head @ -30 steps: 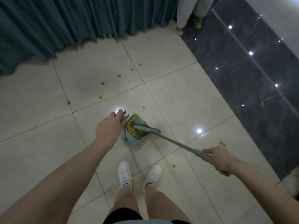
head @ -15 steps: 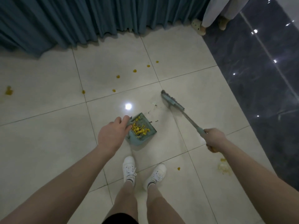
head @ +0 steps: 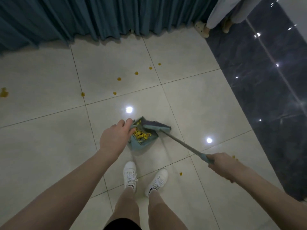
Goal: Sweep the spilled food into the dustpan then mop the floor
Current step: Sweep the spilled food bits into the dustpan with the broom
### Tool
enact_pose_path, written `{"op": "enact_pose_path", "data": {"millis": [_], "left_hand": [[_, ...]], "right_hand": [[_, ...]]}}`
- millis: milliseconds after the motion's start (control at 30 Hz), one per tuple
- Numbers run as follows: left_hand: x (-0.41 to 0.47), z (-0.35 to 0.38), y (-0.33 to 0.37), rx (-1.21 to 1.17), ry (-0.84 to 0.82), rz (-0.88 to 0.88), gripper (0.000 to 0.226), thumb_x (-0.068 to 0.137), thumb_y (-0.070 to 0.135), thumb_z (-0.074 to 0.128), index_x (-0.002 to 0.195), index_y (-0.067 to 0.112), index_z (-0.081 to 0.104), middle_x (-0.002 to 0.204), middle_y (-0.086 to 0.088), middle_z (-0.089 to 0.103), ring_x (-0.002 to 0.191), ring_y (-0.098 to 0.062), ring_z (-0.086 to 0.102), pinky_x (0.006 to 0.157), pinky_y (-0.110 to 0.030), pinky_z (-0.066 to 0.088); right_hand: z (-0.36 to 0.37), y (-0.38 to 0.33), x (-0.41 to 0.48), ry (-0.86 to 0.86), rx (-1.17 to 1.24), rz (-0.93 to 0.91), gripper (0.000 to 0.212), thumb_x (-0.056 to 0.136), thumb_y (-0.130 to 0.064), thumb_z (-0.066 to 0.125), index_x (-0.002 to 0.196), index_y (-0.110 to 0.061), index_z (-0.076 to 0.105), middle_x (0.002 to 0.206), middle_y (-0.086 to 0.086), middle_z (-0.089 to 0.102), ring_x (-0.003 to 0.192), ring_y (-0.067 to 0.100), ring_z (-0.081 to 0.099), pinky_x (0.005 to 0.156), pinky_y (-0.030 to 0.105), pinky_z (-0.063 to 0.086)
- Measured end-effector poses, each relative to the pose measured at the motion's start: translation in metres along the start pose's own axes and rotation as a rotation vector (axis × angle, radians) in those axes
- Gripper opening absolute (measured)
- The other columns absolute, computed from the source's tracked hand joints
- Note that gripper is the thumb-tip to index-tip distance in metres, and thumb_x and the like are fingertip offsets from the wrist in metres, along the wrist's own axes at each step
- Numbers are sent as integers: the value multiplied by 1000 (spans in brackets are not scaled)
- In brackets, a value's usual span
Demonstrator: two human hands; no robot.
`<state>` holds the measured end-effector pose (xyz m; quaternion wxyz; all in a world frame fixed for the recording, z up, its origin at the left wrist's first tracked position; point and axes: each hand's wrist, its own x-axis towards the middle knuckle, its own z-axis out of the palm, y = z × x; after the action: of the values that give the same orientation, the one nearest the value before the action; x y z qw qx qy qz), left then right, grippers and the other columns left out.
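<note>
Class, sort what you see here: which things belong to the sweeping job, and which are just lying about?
Job in hand: broom, gripped by the right hand; dustpan, held by the left hand; yellow food in it; yellow bits on the tiles.
Just there: teal curtain; white sneakers; bystander's slippers; dark floor strip.

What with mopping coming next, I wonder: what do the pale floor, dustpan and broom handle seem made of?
The pale floor: likely glazed ceramic tile, glossy; it mirrors bright lights and shows grout lines. The dustpan: teal moulded plastic, matte, with ribbed slots. The broom handle: thin grey tube, perhaps metal, with a teal grip; too blurred to be sure.
</note>
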<state>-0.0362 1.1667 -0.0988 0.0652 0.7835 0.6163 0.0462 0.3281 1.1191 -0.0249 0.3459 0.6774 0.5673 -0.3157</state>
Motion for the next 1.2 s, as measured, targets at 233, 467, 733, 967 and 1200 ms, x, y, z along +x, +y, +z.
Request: {"op": "enact_pose_path", "data": {"millis": [233, 467, 733, 967, 1200], "left_hand": [[-6, -2, -6, -39, -27, -24, 25, 94, 41, 53, 107, 23, 40, 78, -4, 55, 47, -24, 49, 39, -23, 23], [-32, -10, -14, -44, -26, 6, 27, 90, 38, 61, 103, 23, 41, 74, -2, 56, 45, -24, 52, 35, -25, 34], [-67, -12, -29, -2, -62, -5, 26, 91, 42, 55, 102, 23, 40, 75, 0, 56, 46, -23, 52, 35, -30, 44], [-76, -5, -20, -35, -32, -21, 28, 90, 39, 60, 101, 23, 40, 75, -2, 58, 47, -26, 55, 36, -26, 38], [-72, -4, -26, -45, -16, -13, 25, 93, 43, 53, 102, 23, 40, 76, -2, 57, 48, -26, 54, 36, -26, 37]], "right_hand": [[-9, 27, -24, 114, -111, -18, 34, 94, -41, 52, 127, -36, 56, 108, -2, 66, 97, 19, 64, 81, 33, 55], [-10, 43, -63, 74, 218, 71, 32, 101, -35, 46, 129, -25, 58, 80, 3, 61, 53, 14, 55, 38, 21, 45], [22, 44, -40, 101, 438, 229, 30, 100, -32, 47, 119, -17, 65, 65, 7, 56, 43, 18, 50, 39, 23, 47], [64, 11, -45, -11, 352, 207, 26, 98, -21, 46, 118, -11, 60, 82, 9, 62, 50, 20, 61, 36, 24, 49], [47, 2, -74, -104, 197, 15, 35, 99, -31, 47, 132, -24, 56, 85, 0, 61, 54, 15, 59, 45, 25, 56]]}}
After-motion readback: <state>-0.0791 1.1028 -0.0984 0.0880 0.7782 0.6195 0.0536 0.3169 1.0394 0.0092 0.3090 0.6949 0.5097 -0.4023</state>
